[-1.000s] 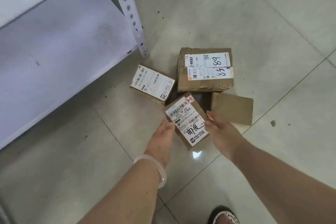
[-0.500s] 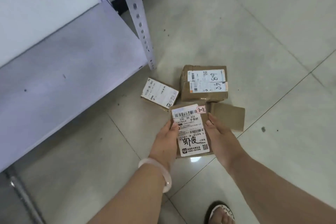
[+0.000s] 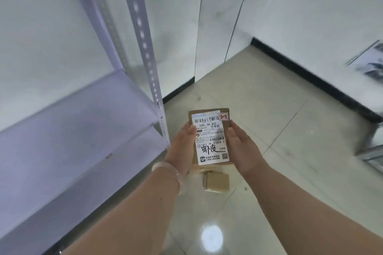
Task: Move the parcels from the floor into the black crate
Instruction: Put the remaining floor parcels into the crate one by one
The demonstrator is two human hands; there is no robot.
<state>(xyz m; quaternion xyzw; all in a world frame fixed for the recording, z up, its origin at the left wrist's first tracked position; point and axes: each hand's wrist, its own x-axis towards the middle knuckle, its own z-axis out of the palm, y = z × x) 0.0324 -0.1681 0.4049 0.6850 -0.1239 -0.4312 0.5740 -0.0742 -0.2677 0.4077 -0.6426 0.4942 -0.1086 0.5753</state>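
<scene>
Left hand [image 3: 182,148] and right hand [image 3: 243,149] grip the labelled parcel [image 3: 211,130], fingers hidden beneath.

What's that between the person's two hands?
A labelled cardboard parcel, held at its sides by the left hand and right hand, in the head view.

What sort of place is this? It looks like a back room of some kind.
Probably a parcel storeroom or pickup depot. There is a slotted metal shelving rack, a cardboard parcel bearing a barcoded shipping label, and a second brown parcel lying on the bare tiled floor.
</scene>
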